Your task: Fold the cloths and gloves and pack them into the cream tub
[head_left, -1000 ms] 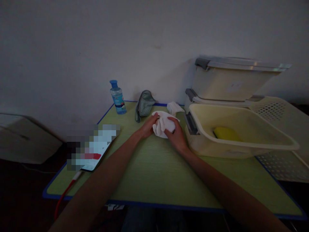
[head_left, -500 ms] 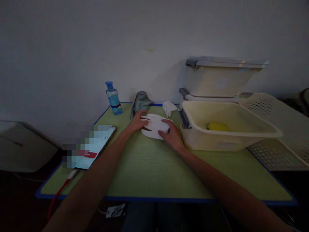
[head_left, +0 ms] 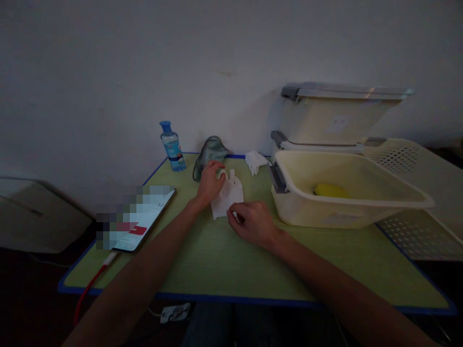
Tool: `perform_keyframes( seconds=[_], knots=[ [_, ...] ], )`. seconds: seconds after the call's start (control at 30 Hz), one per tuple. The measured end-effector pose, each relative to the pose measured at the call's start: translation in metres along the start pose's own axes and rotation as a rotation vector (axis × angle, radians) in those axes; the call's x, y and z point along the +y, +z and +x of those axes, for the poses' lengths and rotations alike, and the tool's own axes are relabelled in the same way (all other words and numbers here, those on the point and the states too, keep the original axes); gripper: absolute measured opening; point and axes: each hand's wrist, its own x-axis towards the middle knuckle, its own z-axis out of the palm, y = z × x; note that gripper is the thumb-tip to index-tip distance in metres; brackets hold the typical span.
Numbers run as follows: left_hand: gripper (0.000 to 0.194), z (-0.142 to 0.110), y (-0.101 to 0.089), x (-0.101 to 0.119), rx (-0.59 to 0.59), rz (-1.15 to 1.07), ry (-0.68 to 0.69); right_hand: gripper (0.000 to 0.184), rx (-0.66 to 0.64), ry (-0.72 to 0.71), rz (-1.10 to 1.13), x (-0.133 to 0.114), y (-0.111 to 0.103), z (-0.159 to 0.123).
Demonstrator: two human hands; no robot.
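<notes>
Your right hand point(head_left: 255, 224) had dropped to the lower edge of the white cloth point(head_left: 231, 195) in the head view, fingertips curled together, its hold unclear; your left hand point(head_left: 209, 185), half open, touched the cloth's upper left above the green table point(head_left: 217, 262).

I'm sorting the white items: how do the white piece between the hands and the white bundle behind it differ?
The white piece is spread fairly flat; the white bundle is bunched up. The left hand and right hand are at the white piece; neither touches the white bundle. Both are white.
</notes>
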Motion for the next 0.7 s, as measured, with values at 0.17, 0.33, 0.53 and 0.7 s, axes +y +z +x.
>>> perform_keyframes(
  seconds=[0.17, 0.33, 0.53, 0.7],
  knots=[
    [0.046, -0.019, 0.004, 0.011, -0.512, 0.414, 0.129, 0.026, 0.003, -0.026, -0.038, 0.009, 0.006, 0.005],
    [0.061, -0.024, 0.007, 0.014, -0.629, 0.574, 0.049, 0.045, -0.17, -0.009, -0.229, 0.006, 0.011, 0.004],
    [0.064, -0.021, 0.005, 0.014, -0.603, 0.581, -0.016, 0.038, -0.249, -0.028, -0.402, -0.005, 0.007, 0.0],
    [0.064, -0.022, 0.005, 0.014, -0.617, 0.588, -0.001, 0.035, -0.284, -0.061, -0.452, -0.006, 0.005, 0.001]
  ],
)
